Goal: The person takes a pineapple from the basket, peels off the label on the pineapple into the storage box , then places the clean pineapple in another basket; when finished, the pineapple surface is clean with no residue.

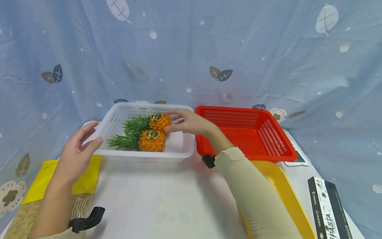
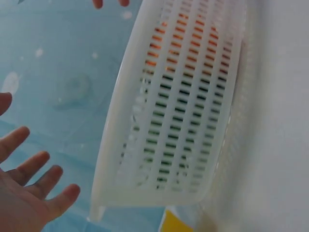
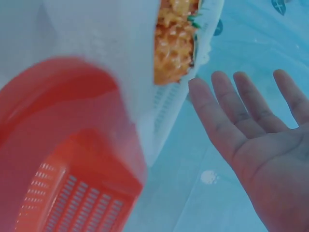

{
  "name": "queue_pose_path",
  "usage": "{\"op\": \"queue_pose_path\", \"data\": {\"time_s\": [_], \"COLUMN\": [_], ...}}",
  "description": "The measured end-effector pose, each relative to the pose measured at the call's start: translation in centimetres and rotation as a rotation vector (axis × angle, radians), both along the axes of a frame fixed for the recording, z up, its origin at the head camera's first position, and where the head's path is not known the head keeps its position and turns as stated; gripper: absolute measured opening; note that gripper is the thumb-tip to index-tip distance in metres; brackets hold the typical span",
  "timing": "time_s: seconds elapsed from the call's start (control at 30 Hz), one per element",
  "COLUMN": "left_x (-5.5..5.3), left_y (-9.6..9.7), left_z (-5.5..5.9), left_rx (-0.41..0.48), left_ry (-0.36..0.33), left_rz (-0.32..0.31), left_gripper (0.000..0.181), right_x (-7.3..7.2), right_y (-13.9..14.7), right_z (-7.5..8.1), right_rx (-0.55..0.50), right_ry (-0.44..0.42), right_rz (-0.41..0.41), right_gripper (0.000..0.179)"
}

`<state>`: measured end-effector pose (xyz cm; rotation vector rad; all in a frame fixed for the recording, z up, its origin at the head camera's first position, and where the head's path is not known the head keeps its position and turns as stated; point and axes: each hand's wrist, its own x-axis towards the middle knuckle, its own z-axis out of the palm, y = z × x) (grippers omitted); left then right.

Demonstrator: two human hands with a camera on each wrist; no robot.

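Note:
Two small orange pineapples lie side by side in a white plastic basket, green crowns toward the left. The back pineapple and the front pineapple each bear a round black-and-yellow label. My right hand reaches over the basket's right side, its fingertips close to the base of the back pineapple. In the right wrist view, that hand's fingers are extended and spread. Just off the basket's left end, my left hand has its fingers apart and holds nothing. Through the basket's slots, orange and green show.
To the right stands a red basket, with a yellow tray in front, partly behind my right sleeve. A black-and-white pasta box lies at far right. Under my left forearm are a yellow-topped packet and forks. A blue patterned cloth hangs behind.

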<state>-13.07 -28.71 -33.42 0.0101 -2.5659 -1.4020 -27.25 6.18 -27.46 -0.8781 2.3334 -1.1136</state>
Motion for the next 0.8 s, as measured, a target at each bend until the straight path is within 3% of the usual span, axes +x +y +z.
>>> {"op": "queue_pose_path", "data": {"time_s": [0.23, 0.6, 0.8], "left_x": [0.2, -0.6, -1.1], "left_y": [-1.3, -2.5, -2.9], "left_z": [-0.3, -1.8, -2.6], "left_rx": [-0.044, 0.019, 0.053], "left_ry": [-0.102, -0.155, -0.222], "left_rz": [0.046, 0.080, 0.110], "left_gripper": [0.065, 0.074, 0.079], "right_x": [-0.8, -2.1, -2.6], "right_y": [-1.7, -4.0, -5.3], "right_z": [0.2, -0.1, -0.1], "right_rx": [0.066, 0.078, 0.087], "right_ry": [0.010, -0.092, -0.081], "right_rz": [0.018, 0.045, 0.068], "right_gripper": [0.066, 0.063, 0.063]}}
